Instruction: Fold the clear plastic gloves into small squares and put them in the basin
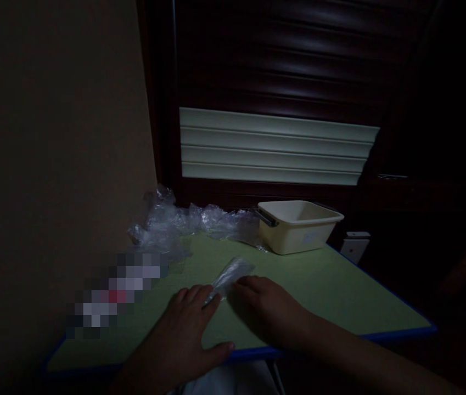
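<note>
A clear plastic bag (233, 272), creased into a narrow strip, lies on the green tabletop between my hands. My left hand (183, 329) rests over the bag's near left end with its fingers stretched out and its thumb spread wide to the side. At the bag's right edge, my right hand (268, 307) has its fingers together and bent, pressed against the plastic. Its fingertips are partly hidden and dark.
Crumpled clear plastic bags (162, 219) are heaped along the back left edge. A cream plastic tub (298, 236) with dark handles stands at the back right. The table (323, 291) has a blue rim. A wall (60, 137) borders it on the left. A blurred-out patch (121, 291) covers something there.
</note>
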A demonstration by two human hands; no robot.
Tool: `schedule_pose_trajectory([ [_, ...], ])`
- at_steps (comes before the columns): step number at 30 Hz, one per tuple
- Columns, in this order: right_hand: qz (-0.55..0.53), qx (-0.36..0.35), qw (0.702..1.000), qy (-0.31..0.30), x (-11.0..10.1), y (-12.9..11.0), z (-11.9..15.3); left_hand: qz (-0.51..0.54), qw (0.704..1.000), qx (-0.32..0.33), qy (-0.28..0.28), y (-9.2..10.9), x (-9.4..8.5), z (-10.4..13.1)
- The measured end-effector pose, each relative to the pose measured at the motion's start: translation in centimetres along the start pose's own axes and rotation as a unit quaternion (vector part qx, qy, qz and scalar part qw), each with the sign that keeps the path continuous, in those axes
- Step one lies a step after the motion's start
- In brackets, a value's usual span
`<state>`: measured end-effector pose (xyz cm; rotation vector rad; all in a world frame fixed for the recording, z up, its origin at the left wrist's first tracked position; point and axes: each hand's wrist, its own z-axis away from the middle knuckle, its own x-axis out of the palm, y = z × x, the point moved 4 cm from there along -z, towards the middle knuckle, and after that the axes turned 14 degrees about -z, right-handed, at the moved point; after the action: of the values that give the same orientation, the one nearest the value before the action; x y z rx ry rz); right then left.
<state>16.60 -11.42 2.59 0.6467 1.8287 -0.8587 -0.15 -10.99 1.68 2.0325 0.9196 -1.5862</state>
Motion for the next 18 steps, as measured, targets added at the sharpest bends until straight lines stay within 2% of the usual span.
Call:
schedule_pose_trajectory([
  [2,-0.005,-0.015,1.0,-0.009,0.6,-0.7,-0.7,0.003,1.0,0.003,0.009,-0.1,0.0,0.3],
  [4,-0.017,-0.03,0.999,-0.008,0.8,-0.4,-0.9,0.021,0.999,0.015,0.028,-0.4,0.1,0.7],
  [8,-0.046,-0.044,0.998,-0.001,-0.1,2.0,-0.6,0.058,0.993,0.06,0.087,-0.9,0.4,1.1],
  [11,-0.071,-0.06,0.995,-0.02,-0.9,3.7,-0.2,0.05,0.988,0.079,0.119,-0.9,0.1,0.4],
  [15,-0.096,-0.104,0.989,-0.051,-1.1,4.6,-0.1,0.021,0.986,0.142,0.088,-0.1,-1.1,-1.8],
  [18,-0.072,-0.122,0.988,-0.057,-1.0,4.9,-0.3,0.019,0.984,0.166,0.055,-0.3,-1.3,-3.6],
])
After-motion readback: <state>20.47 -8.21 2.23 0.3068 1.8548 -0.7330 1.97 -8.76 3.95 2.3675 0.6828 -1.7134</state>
